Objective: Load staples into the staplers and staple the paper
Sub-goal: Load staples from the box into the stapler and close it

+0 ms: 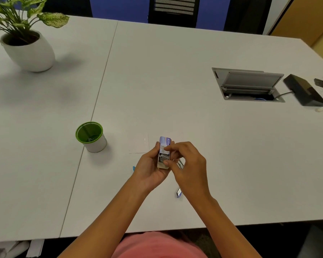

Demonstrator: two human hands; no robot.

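- My pink top (157, 246) sits lowest in view, both bare forearms reaching out from it over the white table (175, 90).
- The staple box (164, 151) is held up off the table, in front of me, between both hands.
- My left hand (151, 168) cradles it, fingers curled round its long sides.
- My right hand (188, 164) pinches at its open near end with thumb and forefinger. I cannot tell whether they hold the tray or the grey staples (163, 157).
- I judge the box light, thin card that is easily crushed, so I would grip the long edges gently. The staple strips will probably be stiff but snap apart if bent.
- Its purple-and-white print is too blurred to read.
- Stapler parts peek out beneath my hands: metal (181, 164) and a blue end (178, 193).
- The paper (140, 144) lies just beyond, with a green-rimmed cup (90, 136) further left.
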